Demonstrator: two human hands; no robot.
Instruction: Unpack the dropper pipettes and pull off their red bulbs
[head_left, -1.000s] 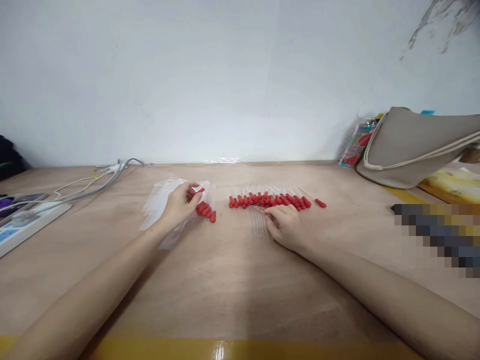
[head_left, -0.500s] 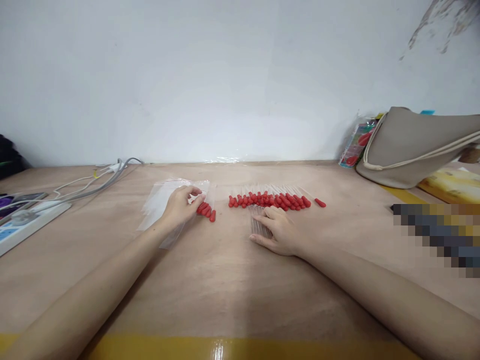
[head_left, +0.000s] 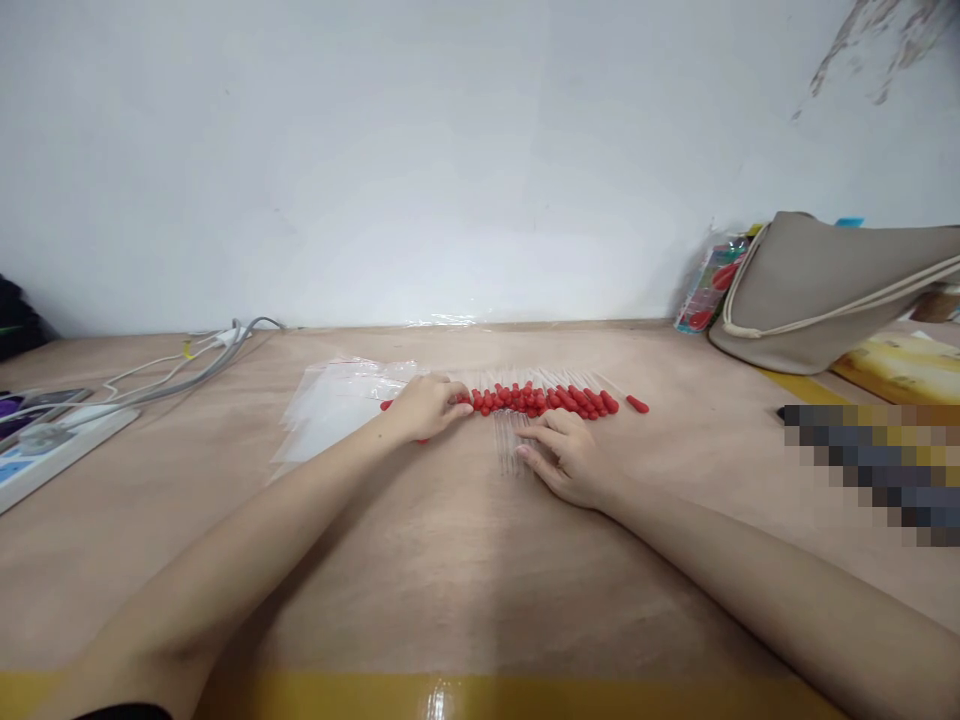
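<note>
A row of droppers with red rubber bulbs [head_left: 577, 400] and thin clear tubes lies across the middle of the table. At its left end, my left hand [head_left: 431, 408] has thumb and index finger closed around a red bulb. Some tubes [head_left: 506, 440] point toward me below the row. My right hand [head_left: 566, 455] rests beside these, its fingertips over them and its thumb apart from the index finger. Clear plastic bags [head_left: 330, 400] lie spread behind my left hand, and a few red bulbs beside them are mostly hidden by it.
One dropper [head_left: 637, 404] lies apart at the right end. A power strip [head_left: 82, 440] with cables [head_left: 202, 368] sits at the left. A grey bag [head_left: 817, 290], a plastic package [head_left: 709, 285] and a yellow packet [head_left: 900, 365] stand at the right, near the wall.
My left hand has moved right, from the red bulbs by the plastic bags to the left end of the row. My right thumb has drawn up nearer the index finger.
</note>
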